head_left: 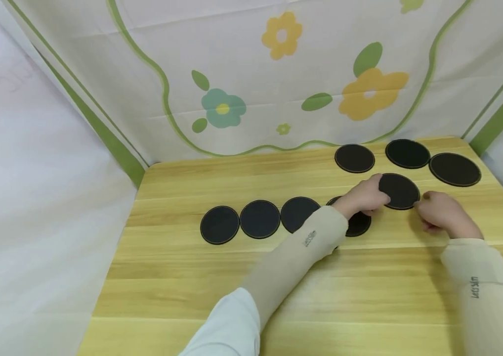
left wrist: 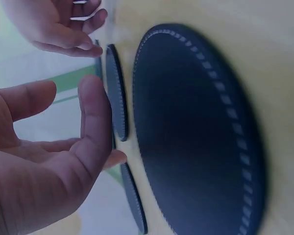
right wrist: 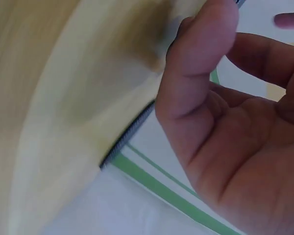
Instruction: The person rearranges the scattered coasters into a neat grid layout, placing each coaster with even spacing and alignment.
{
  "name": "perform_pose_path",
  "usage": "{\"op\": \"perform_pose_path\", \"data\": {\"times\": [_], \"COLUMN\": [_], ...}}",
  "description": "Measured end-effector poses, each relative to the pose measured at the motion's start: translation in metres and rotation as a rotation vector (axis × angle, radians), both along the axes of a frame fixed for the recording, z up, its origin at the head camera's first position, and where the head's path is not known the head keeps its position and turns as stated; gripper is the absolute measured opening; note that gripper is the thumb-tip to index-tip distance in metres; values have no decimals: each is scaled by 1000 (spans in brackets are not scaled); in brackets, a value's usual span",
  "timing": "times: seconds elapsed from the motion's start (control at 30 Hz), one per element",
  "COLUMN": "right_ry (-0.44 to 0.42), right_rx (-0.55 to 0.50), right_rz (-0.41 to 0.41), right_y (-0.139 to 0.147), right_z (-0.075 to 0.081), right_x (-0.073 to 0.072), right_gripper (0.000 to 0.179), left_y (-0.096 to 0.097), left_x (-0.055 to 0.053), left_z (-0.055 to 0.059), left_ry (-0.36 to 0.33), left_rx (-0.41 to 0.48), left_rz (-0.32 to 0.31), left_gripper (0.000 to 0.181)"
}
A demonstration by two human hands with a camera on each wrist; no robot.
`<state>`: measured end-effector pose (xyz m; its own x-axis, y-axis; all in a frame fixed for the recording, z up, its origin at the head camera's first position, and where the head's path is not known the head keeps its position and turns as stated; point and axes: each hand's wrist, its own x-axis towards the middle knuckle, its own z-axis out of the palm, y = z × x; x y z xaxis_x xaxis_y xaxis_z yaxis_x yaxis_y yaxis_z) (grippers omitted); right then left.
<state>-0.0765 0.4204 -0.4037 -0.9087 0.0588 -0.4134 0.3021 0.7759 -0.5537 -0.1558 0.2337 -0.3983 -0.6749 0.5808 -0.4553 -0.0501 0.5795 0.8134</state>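
Between my two hands a round black coaster (head_left: 400, 192) lies on the wooden table. My left hand (head_left: 364, 194) holds its left edge, with thumb and finger spread along the rim. At the lower right edge my right hand (head_left: 441, 212) has loosely bent fingers; whether they touch the rim is unclear. In the right wrist view, the right hand (right wrist: 250, 122) has nothing visible between its fingers. Beneath the left wrist lies another coaster (head_left: 358, 225), partly covered. It fills much of the left wrist view, where the stitched rim of this coaster (left wrist: 201, 127) shows.
To the left, black coasters (head_left: 260, 219) run in a row, edges touching or nearly so, one partly behind the left sleeve. Three more coasters (head_left: 407, 154) lie near the back right corner. A flowered white cloth (head_left: 251, 133) hangs behind the wooden table (head_left: 167, 287).
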Motion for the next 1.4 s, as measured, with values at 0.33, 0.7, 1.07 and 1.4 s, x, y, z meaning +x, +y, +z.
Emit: {"op": "perform_pose_path", "data": {"times": [0.33,0.7,1.07,1.4], "right_ry": [-20,-89,-106,-14], "right_rx": [-333,-516,-391,-523], "right_rz": [-168,-267,-212,-293], "right_y": [-6,2,16,17], "right_z": [-5,-12,-3,-8], "right_x": [-8,-5,13,17], "right_gripper": [61,77,47,67], "left_y": [23,34,35,36], "left_x": [0,10,16,9], "left_z": [3,1,6,5], "left_ry": [-176,-234,-240,-329], "left_rx": [128,126,125,266], "left_rz": [333,332,305,425], "left_gripper": [57,45,63,18]}}
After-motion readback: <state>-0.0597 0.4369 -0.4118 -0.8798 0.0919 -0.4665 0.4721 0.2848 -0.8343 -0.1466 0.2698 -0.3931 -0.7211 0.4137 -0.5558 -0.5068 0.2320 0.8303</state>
